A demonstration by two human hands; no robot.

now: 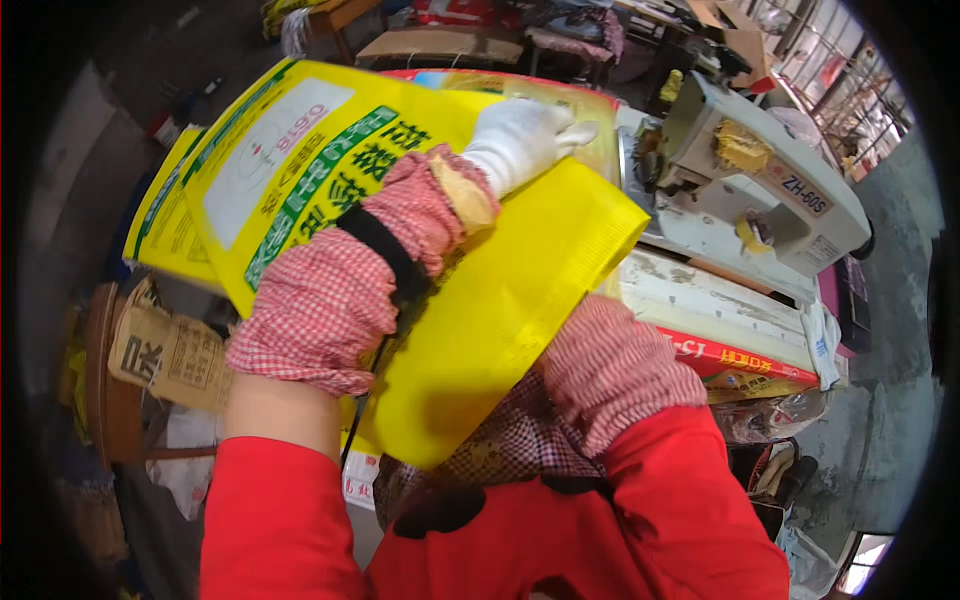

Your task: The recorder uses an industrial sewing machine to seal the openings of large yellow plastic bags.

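We see our left hand [522, 140], in a white glove and checked sleeve cover, pressing flat on a yellow woven sack [480, 300] lying on more sacks. Our right forearm runs under the sack's edge, its hand hidden. A white industrial sewing machine [760, 190] stands just beyond on the desk [720, 310].

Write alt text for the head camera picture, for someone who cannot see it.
A person's left hand, in a white glove, rests on a big yellow woven sack held across their lap. The right hand is hidden under the sack. A white sewing machine stands on the bench to the right.
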